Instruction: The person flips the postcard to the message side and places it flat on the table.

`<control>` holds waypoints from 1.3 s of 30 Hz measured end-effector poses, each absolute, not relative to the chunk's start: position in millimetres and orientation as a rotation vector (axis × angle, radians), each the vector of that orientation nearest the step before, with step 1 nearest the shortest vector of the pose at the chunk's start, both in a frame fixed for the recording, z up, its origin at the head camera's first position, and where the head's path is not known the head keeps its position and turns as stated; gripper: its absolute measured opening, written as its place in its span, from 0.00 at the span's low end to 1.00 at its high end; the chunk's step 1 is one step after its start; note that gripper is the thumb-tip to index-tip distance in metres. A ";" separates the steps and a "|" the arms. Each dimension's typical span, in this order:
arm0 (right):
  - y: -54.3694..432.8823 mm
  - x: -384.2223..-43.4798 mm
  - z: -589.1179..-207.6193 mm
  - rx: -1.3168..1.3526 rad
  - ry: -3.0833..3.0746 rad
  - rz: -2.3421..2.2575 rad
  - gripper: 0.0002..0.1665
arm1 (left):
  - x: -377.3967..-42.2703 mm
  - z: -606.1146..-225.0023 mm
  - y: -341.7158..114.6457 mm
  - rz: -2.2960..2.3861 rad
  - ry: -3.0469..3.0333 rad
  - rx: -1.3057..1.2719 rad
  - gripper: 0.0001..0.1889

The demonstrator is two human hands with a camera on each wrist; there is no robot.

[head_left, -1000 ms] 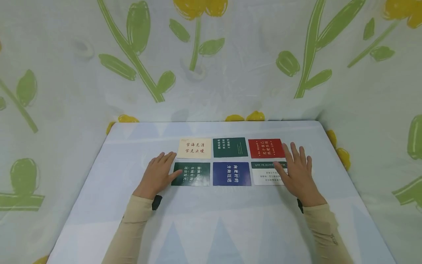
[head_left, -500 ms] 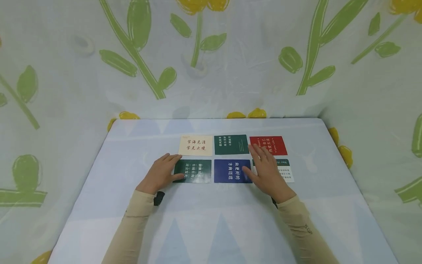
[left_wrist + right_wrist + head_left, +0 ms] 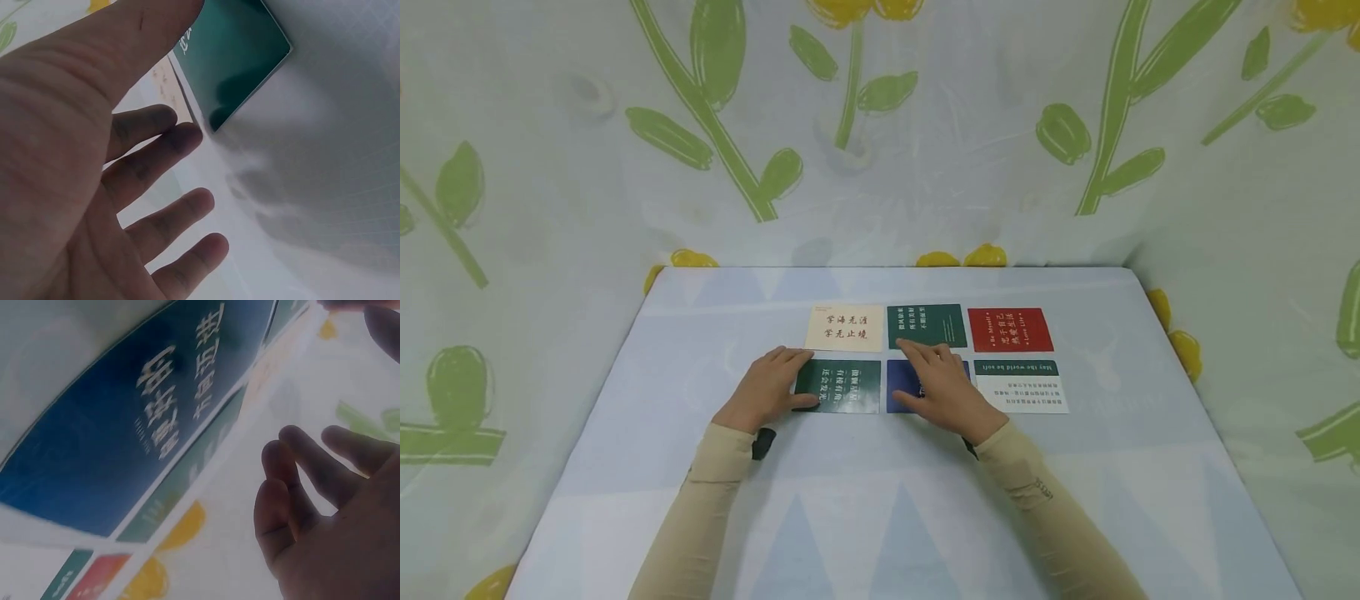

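My left hand (image 3: 766, 390) is beside the dark green card (image 3: 853, 387) in the near row, its thumb over that card's lower left corner. In the left wrist view its fingers are spread and loosely bent, with nothing in them. My right hand (image 3: 951, 393) is over the dark blue card (image 3: 112, 425), hiding much of it in the head view. Its fingertips reach the lower edge of the far green card (image 3: 928, 321). In the right wrist view its fingers are relaxed and empty. A white card with a green band (image 3: 1021, 393) lies to its right.
In the far row, a cream card (image 3: 845, 327) lies on the left and a red card (image 3: 1011, 331) on the right. The cards form two rows on the pale table (image 3: 865, 475). Flower-printed cloth (image 3: 955, 167) walls off the back and sides.
My right hand has moved left, from the white and red cards to over the blue card, uncovering the white one. My left hand has stayed nearly in place.
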State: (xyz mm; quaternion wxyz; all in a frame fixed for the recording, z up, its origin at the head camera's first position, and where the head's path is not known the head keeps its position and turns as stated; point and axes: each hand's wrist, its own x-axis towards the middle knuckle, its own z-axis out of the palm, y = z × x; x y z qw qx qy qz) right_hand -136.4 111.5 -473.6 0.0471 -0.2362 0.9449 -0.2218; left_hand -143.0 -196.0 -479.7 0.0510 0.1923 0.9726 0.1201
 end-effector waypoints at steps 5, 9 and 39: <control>94.2 -144.0 -478.8 -0.723 2.842 -0.620 0.52 | -144.3 -479.3 -194.9 0.331 2.967 0.574 0.44; 84.5 -148.0 -481.6 -0.725 2.828 -0.570 0.53 | -144.9 -479.5 -193.1 0.324 2.971 0.574 0.43; 62.3 -157.6 -489.7 -0.737 2.854 -0.480 0.46 | -149.2 -476.5 -186.7 0.329 2.917 0.440 0.46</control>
